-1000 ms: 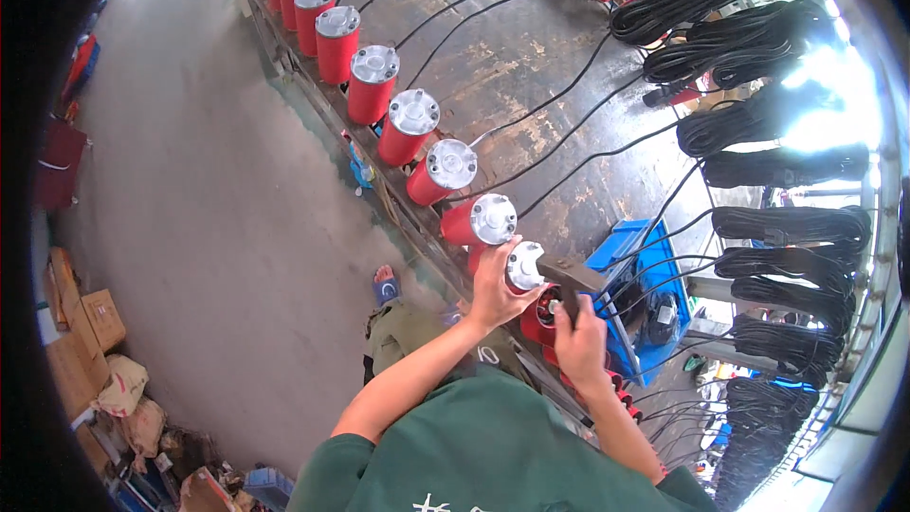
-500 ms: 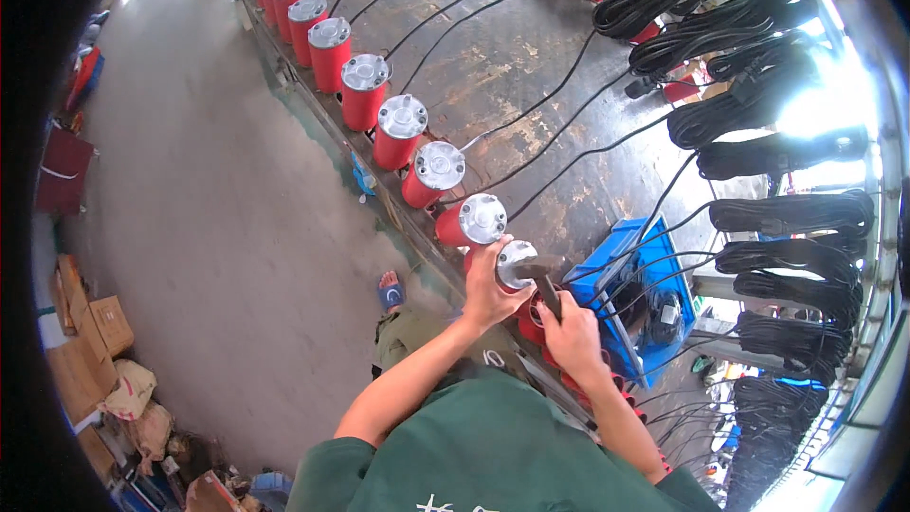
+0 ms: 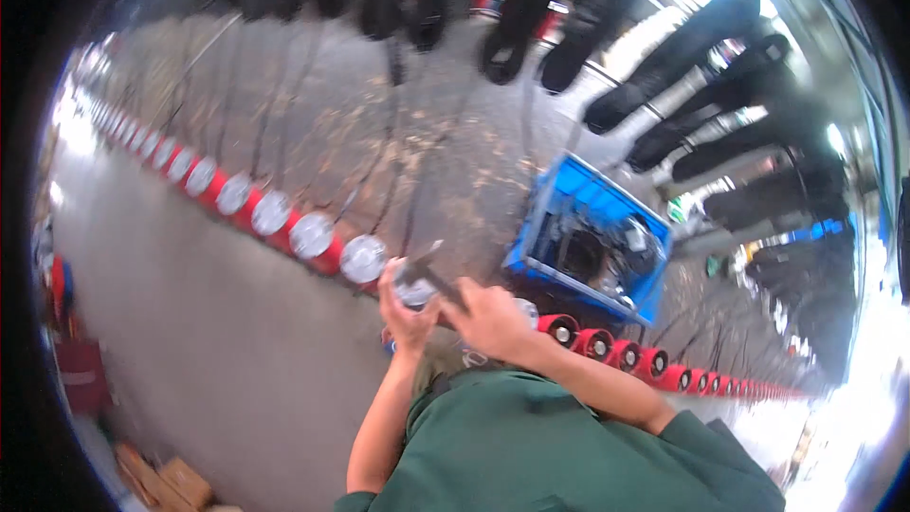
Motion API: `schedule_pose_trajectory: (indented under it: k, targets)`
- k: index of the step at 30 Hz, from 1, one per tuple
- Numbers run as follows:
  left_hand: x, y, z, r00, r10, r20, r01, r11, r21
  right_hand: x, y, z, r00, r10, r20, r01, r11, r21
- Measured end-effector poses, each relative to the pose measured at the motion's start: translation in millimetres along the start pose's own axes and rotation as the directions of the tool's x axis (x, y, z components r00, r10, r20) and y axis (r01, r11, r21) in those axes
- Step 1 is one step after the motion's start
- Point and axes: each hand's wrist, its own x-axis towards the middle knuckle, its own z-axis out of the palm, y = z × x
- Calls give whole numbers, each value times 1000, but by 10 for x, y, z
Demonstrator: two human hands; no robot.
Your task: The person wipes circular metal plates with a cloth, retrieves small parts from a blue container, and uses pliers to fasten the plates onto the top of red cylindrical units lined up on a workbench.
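Your view has swung since half a second ago: the row of red motor-type housings (image 3: 271, 213), steep before, now slants more gently from upper left to lower right. The blue crate (image 3: 578, 294), formerly right of your right hand, now shows beyond both hands. Hands and hammer (image 3: 438, 286) sit farther left in view.

Your left hand (image 3: 409, 324) is at the near side of a silver end cap (image 3: 414, 296), thumb and fingers parted in a curve about its rim. The red body below is mostly hidden by that hand. Cap's place: in the row, just right of the next capped housing (image 3: 363, 259).

Your right hand (image 3: 495, 320) has its fingers curled round the hammer handle, closed in a fist. Hammer head lies over the cap, near your left fingers; blur hides whether it touches.

Right of your right hand, a line of uncapped housings (image 3: 550, 324) shows dark insides with pale centres. Leftward, the line is silver-topped, smearing into blur at the far end.

Crate rests beyond the row, dark parts inside, some glossy. Scuffed grey worktop (image 3: 464, 190) spreads behind, thin black cords across it. Black cable bundles (image 3: 664, 66) hang along the far side. Cardboard boxes (image 3: 185, 484) at lower left.
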Motion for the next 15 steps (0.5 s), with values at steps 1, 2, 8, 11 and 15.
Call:
schedule_pose_trajectory:
  k: [1, 2, 8, 11, 15]
  targets:
    - [21, -16, -2, 1000, -13, 28, 14, 999, -45, -31, -27, -5, 996, -79, -31, 81, 995, 66]
    - [12, -3, 3, 998, 57, 13, -57, 997, -44, -61, -69, 45, 990, -108, -89, 111, 993, 29]
    - [100, 191, -20, 991, -63, 114, 84, 979, -185, -35, 216, 132, 994, -19, 107, 0, 985, 174]
    - [124, 273, -49, 994, -35, 99, 30, 998, 48, -363, 511, -326, 994, 109, 1, -106, 966, 237]
    - [126, 288, -50, 993, -55, 102, 50, 997, 50, -707, 1230, -1078, 806, 413, -425, -321, 907, 273]
